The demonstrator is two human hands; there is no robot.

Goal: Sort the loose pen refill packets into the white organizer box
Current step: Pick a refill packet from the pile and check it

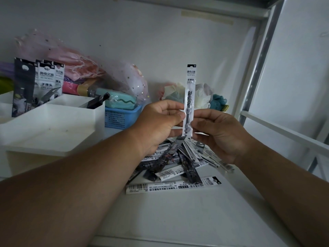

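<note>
You've got one refill packet (190,97) up in front of you, standing upright between both hands, above the heap. Your left hand (158,122) pinches its lower half, thumb pressed on the front edge and the other fingers (167,106) curled behind. Your right hand (220,132) meets it from the other side, fingertips pinching the lower part of the sleeve.

Look at the packet: a long, narrow clear sleeve with a black tab across the top, white printed panels with dark lettering beneath, large characters running down the middle, and a dark picture near the bottom where the refill shows through.

Below your hands, the loose pile of packets (178,163) lies fanned out on the white shelf (178,220), some face down showing barcodes, some with dark illustrated fronts. One long packet (170,187) lies crosswise at the near edge of the pile.

Off to your left sits the white organizer box (53,138), its near compartment open toward you. Several sorted packets (41,81) stand upright in its far compartments, and a dark one leans at an angle in another.

Behind it, a blue basket (121,116) holds a teal item, with pink wrapped bundles (71,68) against the wall.
</note>
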